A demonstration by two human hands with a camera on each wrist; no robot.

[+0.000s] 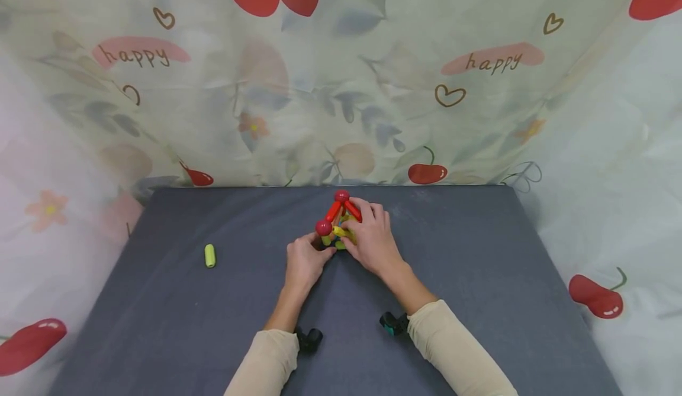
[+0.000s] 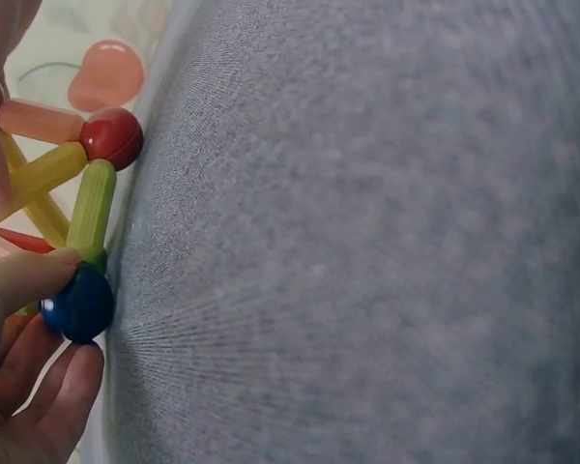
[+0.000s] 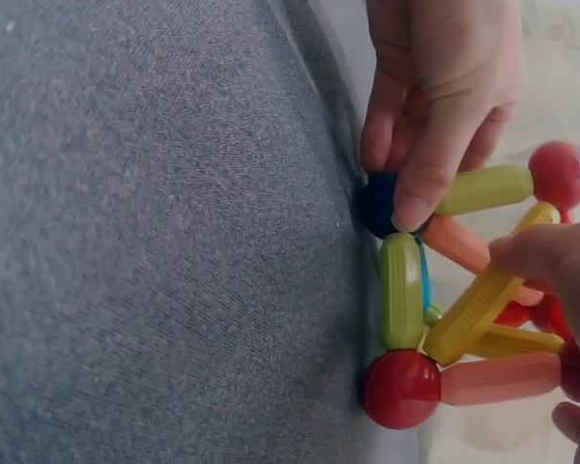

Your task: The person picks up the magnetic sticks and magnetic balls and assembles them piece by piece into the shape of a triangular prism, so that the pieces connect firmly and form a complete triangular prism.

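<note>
A magnetic stick-and-ball frame (image 1: 333,211) stands near the table's far edge, between both hands. It joins red balls, a blue ball (image 2: 85,307) and red, orange, yellow, light green and blue sticks. My left hand (image 1: 306,261) pinches the blue ball at a bottom corner between thumb and fingers. My right hand (image 1: 377,242) holds a yellow stick (image 3: 474,302) that slants across one side, its lower end by a red ball (image 3: 402,389), its upper end near another red ball (image 3: 559,172). Fingers hide parts of the frame's far side.
A loose light green stick (image 1: 210,256) lies on the left of the grey-covered table (image 1: 160,325). A patterned curtain (image 1: 341,118) hangs behind the table and along its sides. Dark wrist cameras sit on both wrists.
</note>
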